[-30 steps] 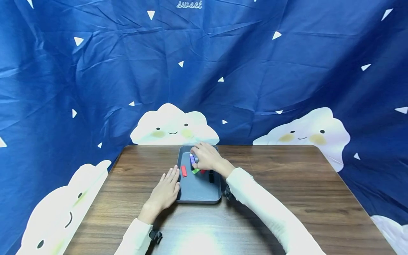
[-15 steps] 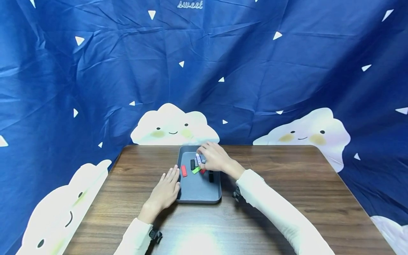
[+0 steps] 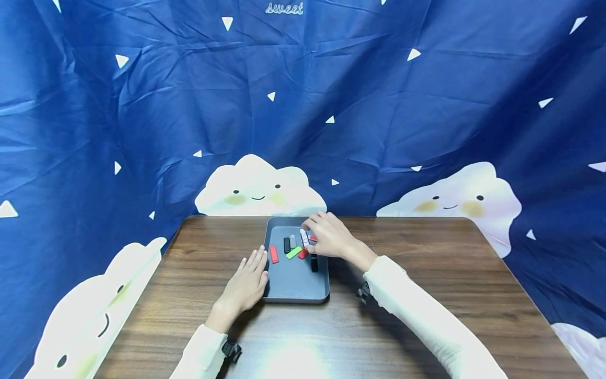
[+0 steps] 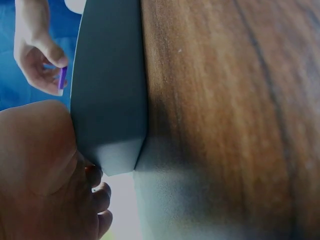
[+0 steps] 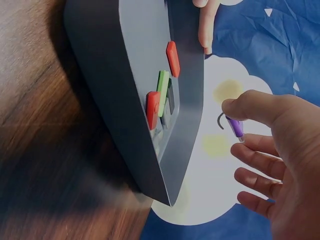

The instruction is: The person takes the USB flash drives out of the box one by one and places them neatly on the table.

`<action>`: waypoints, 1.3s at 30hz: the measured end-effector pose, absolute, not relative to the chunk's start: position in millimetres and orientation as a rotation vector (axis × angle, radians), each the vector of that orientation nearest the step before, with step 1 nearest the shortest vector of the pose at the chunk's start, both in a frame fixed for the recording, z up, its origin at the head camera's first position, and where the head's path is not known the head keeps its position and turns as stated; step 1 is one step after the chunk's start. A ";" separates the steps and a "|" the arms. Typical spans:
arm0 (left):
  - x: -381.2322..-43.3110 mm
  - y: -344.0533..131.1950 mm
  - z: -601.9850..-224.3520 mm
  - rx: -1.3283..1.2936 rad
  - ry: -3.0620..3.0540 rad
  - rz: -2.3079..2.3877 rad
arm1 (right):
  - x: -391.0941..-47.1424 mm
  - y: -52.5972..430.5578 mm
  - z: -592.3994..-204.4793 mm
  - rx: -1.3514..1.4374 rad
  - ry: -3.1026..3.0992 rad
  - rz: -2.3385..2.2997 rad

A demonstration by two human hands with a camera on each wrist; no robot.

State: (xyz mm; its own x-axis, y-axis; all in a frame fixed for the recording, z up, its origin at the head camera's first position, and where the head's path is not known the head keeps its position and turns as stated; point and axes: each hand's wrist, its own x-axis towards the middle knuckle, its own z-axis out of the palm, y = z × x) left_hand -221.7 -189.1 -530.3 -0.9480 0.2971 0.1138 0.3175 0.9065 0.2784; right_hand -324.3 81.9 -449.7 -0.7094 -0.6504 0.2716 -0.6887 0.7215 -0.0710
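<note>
My right hand [image 3: 331, 236] pinches a small purple USB flash drive [image 5: 235, 127] with a pale metal tip between thumb and fingertip. It is held over the far right part of a dark grey tray [image 3: 293, 287]. My left hand [image 3: 245, 281] lies with fingers straight along the tray's left edge. Inside the tray are a red stick [image 3: 274, 255], a green stick [image 3: 294, 252], a black stick [image 3: 286, 245] and a grey one [image 3: 292, 241]. A second red stick [image 5: 153, 110] lies beside the green one. Near the right wall is a long black stick [image 3: 314, 263].
The tray stands at the back of a brown wooden table [image 3: 426, 295], close to its far edge. Behind the table hangs a blue cloth [image 3: 303, 105] printed with clouds and white triangles. A small black device [image 3: 231, 350] sits at my left sleeve.
My right hand has moved to the right over the tray with the purple USB flash drive, uncovering the black and grey sticks. The left hand has stayed at the tray's edge.
</note>
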 end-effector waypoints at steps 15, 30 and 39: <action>-223.4 -188.2 -531.9 -0.487 -2.998 -0.463 | -321.3 111.5 -448.3 1.023 -2.666 0.215; -219.7 -185.6 -531.8 -0.465 -3.001 -0.442 | -317.4 131.8 -448.8 0.974 -2.680 0.191; -218.9 -185.8 -531.2 -0.468 -3.008 -0.433 | -315.6 142.2 -451.0 0.956 -2.665 0.211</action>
State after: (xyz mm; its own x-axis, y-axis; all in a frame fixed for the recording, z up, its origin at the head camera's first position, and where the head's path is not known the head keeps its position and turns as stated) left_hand -218.9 -185.8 -531.2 -0.9514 0.2882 0.1084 0.3071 0.9141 0.2648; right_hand -315.6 142.2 -451.0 -0.7330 -0.5958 0.3280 -0.6401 0.7674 -0.0365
